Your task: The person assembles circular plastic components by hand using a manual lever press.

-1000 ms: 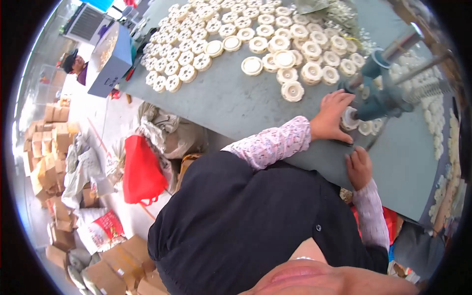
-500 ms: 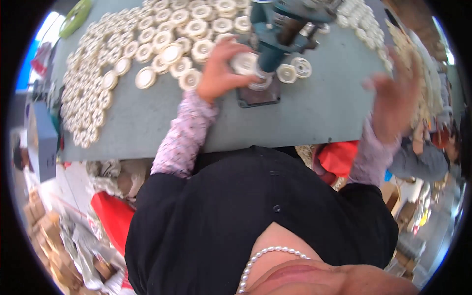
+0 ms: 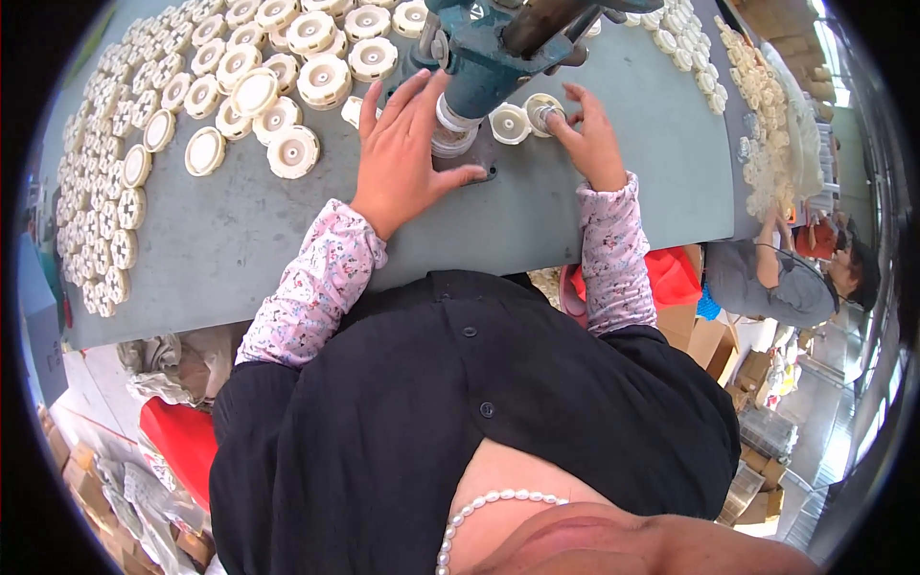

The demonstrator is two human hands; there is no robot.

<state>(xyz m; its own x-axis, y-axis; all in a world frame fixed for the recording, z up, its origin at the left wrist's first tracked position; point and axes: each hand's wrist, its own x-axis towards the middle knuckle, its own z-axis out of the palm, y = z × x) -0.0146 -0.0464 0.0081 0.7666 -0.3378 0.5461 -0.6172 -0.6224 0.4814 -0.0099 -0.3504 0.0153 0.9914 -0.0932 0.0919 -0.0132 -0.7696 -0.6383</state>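
A dark green press point(image 3: 489, 62) stands at the far middle of the table. Under its head sits a whitish, partly clear round piece point(image 3: 453, 139). My left hand point(image 3: 402, 163) is beside that piece, fingers stretched and thumb apart, with nothing held. Part of a white round piece point(image 3: 352, 112) shows beyond its fingers. To the right of the press, my right hand point(image 3: 592, 144) has its thumb and fingertips on a round cream cap point(image 3: 542, 107) with a metallic-looking centre. A second cream cap point(image 3: 510, 124) lies just left of it.
Many round cream caps point(image 3: 324, 80) cover the table's far left. White pieces point(image 3: 676, 38) lie at the far right, near a heap of cream parts point(image 3: 757, 105). Another person point(image 3: 786, 278) sits at the right. Red cloth point(image 3: 671, 275) is below the table's edge point(image 3: 517, 272).
My right hand has come in from the right to the cap beside the press. My left hand has spread its fingers and let go of a white round piece. The view has shifted.
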